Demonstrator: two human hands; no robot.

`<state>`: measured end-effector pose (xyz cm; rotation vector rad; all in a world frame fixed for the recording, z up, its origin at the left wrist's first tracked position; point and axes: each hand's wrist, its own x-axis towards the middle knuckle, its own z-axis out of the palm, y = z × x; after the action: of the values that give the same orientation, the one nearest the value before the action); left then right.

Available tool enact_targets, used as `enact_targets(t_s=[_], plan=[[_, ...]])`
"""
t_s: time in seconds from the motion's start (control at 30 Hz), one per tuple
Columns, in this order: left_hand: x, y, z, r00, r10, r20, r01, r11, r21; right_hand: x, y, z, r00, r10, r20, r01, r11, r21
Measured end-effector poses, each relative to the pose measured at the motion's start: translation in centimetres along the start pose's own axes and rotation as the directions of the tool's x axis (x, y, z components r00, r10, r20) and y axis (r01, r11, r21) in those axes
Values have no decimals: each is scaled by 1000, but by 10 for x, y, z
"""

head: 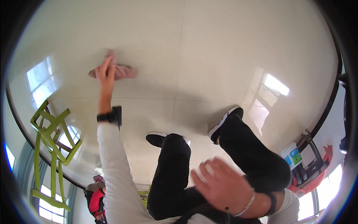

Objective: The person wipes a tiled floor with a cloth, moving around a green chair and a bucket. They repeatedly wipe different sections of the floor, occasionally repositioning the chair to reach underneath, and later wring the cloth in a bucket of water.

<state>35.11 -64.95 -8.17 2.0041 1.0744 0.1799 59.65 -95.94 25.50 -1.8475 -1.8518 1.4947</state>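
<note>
My left hand [105, 74], at the end of an outstretched arm with a black watch [109, 116], presses on a crumpled pink cloth [125, 72]. The cloth lies on the glossy, pale tiled floor [223, 50], and its ends stick out past my fingers. Both hand and cloth are slightly blurred. Above my lap hovers my right hand [221, 183], also blurred, fingers loosely apart and nothing in them. A bracelet [249, 203] and a dark band circle that wrist.
My black shoes [225, 123] and bent knees are below the cloth. At left is a green chair [53, 134]. A white bucket [291, 155] and a dark-framed piece of furniture [311, 165] with red cloth are at right. Another person in red [96, 200] is at lower left.
</note>
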Motion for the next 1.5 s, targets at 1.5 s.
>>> enact_targets(t_s=[1.5], plan=[[-102, 668, -249, 604, -346, 718, 305, 933, 193, -463, -26, -62, 287, 954, -80, -432, 204, 878]])
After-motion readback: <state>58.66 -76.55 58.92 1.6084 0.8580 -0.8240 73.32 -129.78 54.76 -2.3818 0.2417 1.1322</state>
